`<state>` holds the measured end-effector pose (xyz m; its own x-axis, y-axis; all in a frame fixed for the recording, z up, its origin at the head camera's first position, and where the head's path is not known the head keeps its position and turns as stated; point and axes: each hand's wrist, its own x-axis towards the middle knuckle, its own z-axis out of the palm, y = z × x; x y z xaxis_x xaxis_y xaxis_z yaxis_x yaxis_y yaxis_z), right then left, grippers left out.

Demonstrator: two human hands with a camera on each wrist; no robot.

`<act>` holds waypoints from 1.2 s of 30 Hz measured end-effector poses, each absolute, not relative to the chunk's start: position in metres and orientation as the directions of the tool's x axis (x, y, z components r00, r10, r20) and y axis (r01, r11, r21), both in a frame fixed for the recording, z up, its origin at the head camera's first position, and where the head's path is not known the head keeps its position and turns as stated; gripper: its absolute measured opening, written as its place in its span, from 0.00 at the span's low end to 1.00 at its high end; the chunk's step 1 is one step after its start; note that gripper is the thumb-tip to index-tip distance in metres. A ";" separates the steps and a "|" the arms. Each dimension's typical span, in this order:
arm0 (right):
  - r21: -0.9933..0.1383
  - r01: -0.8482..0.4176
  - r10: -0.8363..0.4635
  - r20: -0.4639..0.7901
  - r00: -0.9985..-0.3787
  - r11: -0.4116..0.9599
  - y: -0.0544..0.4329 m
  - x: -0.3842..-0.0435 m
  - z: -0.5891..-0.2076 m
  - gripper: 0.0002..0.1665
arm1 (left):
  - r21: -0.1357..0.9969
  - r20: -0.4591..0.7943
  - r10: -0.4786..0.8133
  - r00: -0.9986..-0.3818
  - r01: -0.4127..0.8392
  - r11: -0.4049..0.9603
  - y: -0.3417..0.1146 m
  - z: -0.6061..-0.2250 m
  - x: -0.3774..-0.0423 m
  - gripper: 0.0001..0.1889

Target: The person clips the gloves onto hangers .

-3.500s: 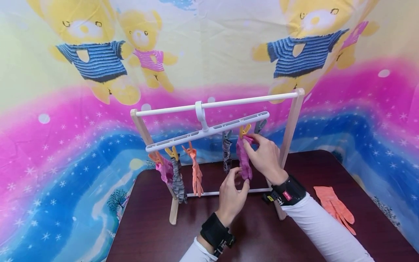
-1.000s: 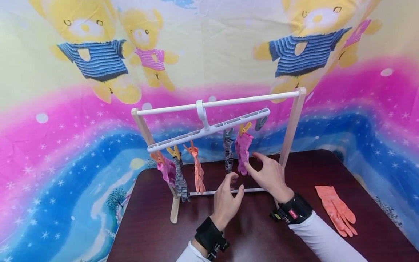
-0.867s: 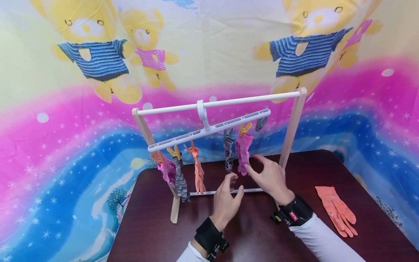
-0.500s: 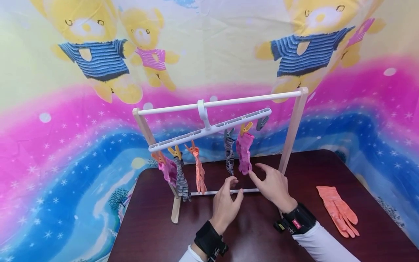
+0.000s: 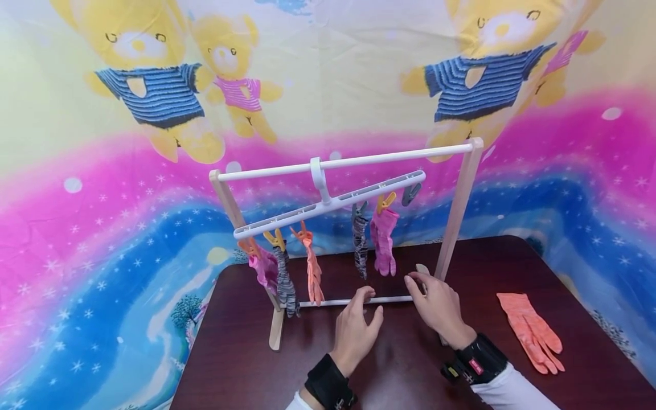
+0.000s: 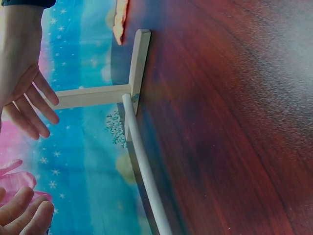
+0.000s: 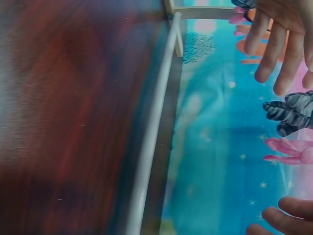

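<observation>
A pink glove (image 5: 383,245) hangs from a yellow clothespin (image 5: 386,200) on the right half of a tilted white hanger (image 5: 328,204). Beside it a grey-and-black striped glove (image 5: 360,245) dangles from a grey clip. My right hand (image 5: 438,302) is held in the air just right of and below the pink glove, fingers loosely bent, holding nothing. Lower and further left, my left hand (image 5: 356,330) hovers under the striped glove with relaxed fingers, also holding nothing. At the hanger's right end, a grey clothespin (image 5: 411,195) has no glove in it.
The hanger hooks over the white rail (image 5: 394,156) of a wooden stand. On its left half hang another pink glove (image 5: 263,270), a striped glove (image 5: 286,282) and an orange glove (image 5: 313,273). A loose orange glove (image 5: 530,330) lies on the dark table (image 5: 230,370) at right.
Earlier both hands were on the pink glove. They have since let go of it; the right hand has drawn down and to the right, the left hand has lowered.
</observation>
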<state>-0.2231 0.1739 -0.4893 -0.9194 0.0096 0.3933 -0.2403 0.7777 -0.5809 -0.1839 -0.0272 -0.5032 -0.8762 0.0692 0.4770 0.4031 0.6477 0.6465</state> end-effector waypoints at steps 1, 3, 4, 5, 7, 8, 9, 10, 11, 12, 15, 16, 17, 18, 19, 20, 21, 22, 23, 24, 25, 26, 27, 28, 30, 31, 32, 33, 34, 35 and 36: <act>-0.581 -0.238 0.009 0.389 -0.921 0.778 0.175 -0.222 -0.491 0.24 | 0.642 0.476 0.072 -0.876 0.402 0.653 -0.027 -0.504 -0.183 0.19; -0.574 -0.236 0.006 0.387 -0.922 0.784 0.176 -0.220 -0.494 0.23 | 0.632 0.480 0.078 -0.874 0.406 0.660 -0.028 -0.505 -0.182 0.19; -0.571 -0.238 0.002 0.386 -0.922 0.786 0.176 -0.219 -0.496 0.23 | 0.627 0.482 0.081 -0.872 0.408 0.664 -0.028 -0.505 -0.182 0.19; -0.565 -0.238 -0.003 0.385 -0.923 0.790 0.177 -0.218 -0.497 0.23 | 0.617 0.487 0.084 -0.869 0.410 0.671 -0.028 -0.506 -0.181 0.19; -0.556 -0.234 -0.007 0.379 -0.925 0.798 0.178 -0.216 -0.499 0.23 | 0.599 0.491 0.092 -0.866 0.413 0.687 -0.028 -0.507 -0.180 0.19; -0.550 -0.232 -0.009 0.378 -0.926 0.802 0.179 -0.215 -0.501 0.23 | 0.587 0.497 0.096 -0.862 0.416 0.695 -0.028 -0.508 -0.180 0.19; -0.543 -0.229 -0.010 0.375 -0.927 0.808 0.180 -0.214 -0.502 0.23 | 0.576 0.503 0.101 -0.858 0.420 0.702 -0.028 -0.509 -0.179 0.19; -0.538 -0.225 -0.011 0.373 -0.928 0.813 0.181 -0.213 -0.503 0.23 | 0.564 0.510 0.106 -0.854 0.425 0.708 -0.028 -0.510 -0.179 0.19; -0.533 -0.220 -0.010 0.368 -0.930 0.817 0.182 -0.213 -0.505 0.23 | 0.550 0.518 0.111 -0.848 0.430 0.716 -0.027 -0.510 -0.178 0.19; -0.530 -0.214 -0.009 0.363 -0.932 0.821 0.184 -0.212 -0.507 0.23 | 0.540 0.525 0.116 -0.843 0.436 0.719 -0.027 -0.511 -0.178 0.19; -0.528 -0.200 -0.004 0.350 -0.937 0.826 0.188 -0.211 -0.511 0.22 | 0.505 0.547 0.133 -0.826 0.453 0.735 -0.027 -0.513 -0.177 0.19; -0.529 -0.198 -0.001 0.349 -0.937 0.825 0.190 -0.211 -0.512 0.22 | 0.496 0.549 0.138 -0.824 0.455 0.739 -0.026 -0.514 -0.177 0.19; -0.530 -0.195 0.001 0.347 -0.938 0.825 0.191 -0.210 -0.512 0.22 | 0.491 0.549 0.142 -0.824 0.456 0.742 -0.026 -0.514 -0.176 0.19; -0.531 -0.194 0.002 0.345 -0.938 0.825 0.193 -0.210 -0.513 0.22 | 0.489 0.547 0.147 -0.824 0.457 0.743 -0.026 -0.515 -0.176 0.19; -0.531 -0.193 0.003 0.346 -0.938 0.825 0.194 -0.210 -0.514 0.22 | 0.486 0.543 0.152 -0.826 0.457 0.745 -0.026 -0.515 -0.176 0.19; -0.531 -0.194 0.003 0.346 -0.938 0.825 0.196 -0.209 -0.515 0.22 | 0.485 0.540 0.157 -0.827 0.459 0.744 -0.025 -0.516 -0.176 0.20; -0.530 -0.193 0.006 0.351 -0.937 0.826 0.197 -0.209 -0.515 0.22 | 0.486 0.536 0.162 -0.829 0.460 0.743 -0.025 -0.516 -0.175 0.20; -0.529 -0.193 0.005 0.350 -0.937 0.826 0.199 -0.208 -0.516 0.22 | 0.486 0.532 0.168 -0.830 0.462 0.742 -0.025 -0.517 -0.175 0.20; -0.527 -0.193 0.003 0.349 -0.937 0.827 0.200 -0.207 -0.516 0.23 | 0.484 0.531 0.174 -0.829 0.466 0.740 -0.024 -0.517 -0.175 0.20; -0.527 -0.194 0.003 0.349 -0.937 0.827 0.202 -0.207 -0.516 0.23 | 0.480 0.532 0.183 -0.827 0.473 0.739 -0.024 -0.517 -0.175 0.20; -0.524 -0.194 0.001 0.349 -0.937 0.829 0.203 -0.206 -0.516 0.23 | 0.474 0.533 0.191 -0.824 0.478 0.739 -0.024 -0.517 -0.175 0.21; -0.523 -0.196 -0.002 0.349 -0.937 0.829 0.204 -0.205 -0.516 0.23 | 0.467 0.534 0.200 -0.821 0.484 0.740 -0.023 -0.517 -0.175 0.21; -0.520 -0.197 -0.004 0.349 -0.937 0.831 0.206 -0.205 -0.516 0.23 | 0.459 0.535 0.209 -0.819 0.490 0.741 -0.023 -0.516 -0.175 0.21; -0.519 -0.197 -0.007 0.345 -0.939 0.832 0.207 -0.204 -0.516 0.23 | 0.452 0.535 0.219 -0.816 0.495 0.742 -0.022 -0.516 -0.175 0.21; -0.521 -0.194 -0.010 0.335 -0.942 0.831 0.210 -0.203 -0.516 0.23 | 0.437 0.528 0.239 -0.815 0.502 0.747 -0.021 -0.516 -0.175 0.21; -0.519 -0.192 -0.010 0.333 -0.943 0.833 0.212 -0.202 -0.516 0.23 | 0.430 0.524 0.248 -0.815 0.504 0.749 -0.020 -0.516 -0.175 0.21; -0.517 -0.190 -0.010 0.331 -0.944 0.835 0.214 -0.202 -0.516 0.23 | 0.424 0.521 0.258 -0.814 0.508 0.750 -0.019 -0.516 -0.174 0.20; -0.515 -0.187 -0.008 0.331 -0.944 0.836 0.216 -0.202 -0.516 0.23 | 0.417 0.520 0.268 -0.811 0.515 0.749 -0.019 -0.516 -0.174 0.20; -0.515 -0.184 -0.006 0.329 -0.944 0.837 0.217 -0.201 -0.516 0.23 | 0.410 0.519 0.278 -0.808 0.521 0.749 -0.018 -0.516 -0.174 0.20; -0.510 -0.182 -0.003 0.332 -0.943 0.841 0.219 -0.201 -0.516 0.23 | 0.402 0.520 0.289 -0.804 0.529 0.747 -0.017 -0.517 -0.173 0.21; -0.505 -0.181 -0.001 0.336 -0.942 0.844 0.222 -0.201 -0.517 0.23 | 0.393 0.523 0.301 -0.798 0.539 0.745 -0.016 -0.517 -0.173 0.21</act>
<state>-0.2006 0.2216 -0.5170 -0.9419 -0.0007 0.3358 -0.1807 0.8439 -0.5051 -0.1728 -0.0164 -0.5171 -0.7975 0.3006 0.5231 0.5386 0.7455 0.3927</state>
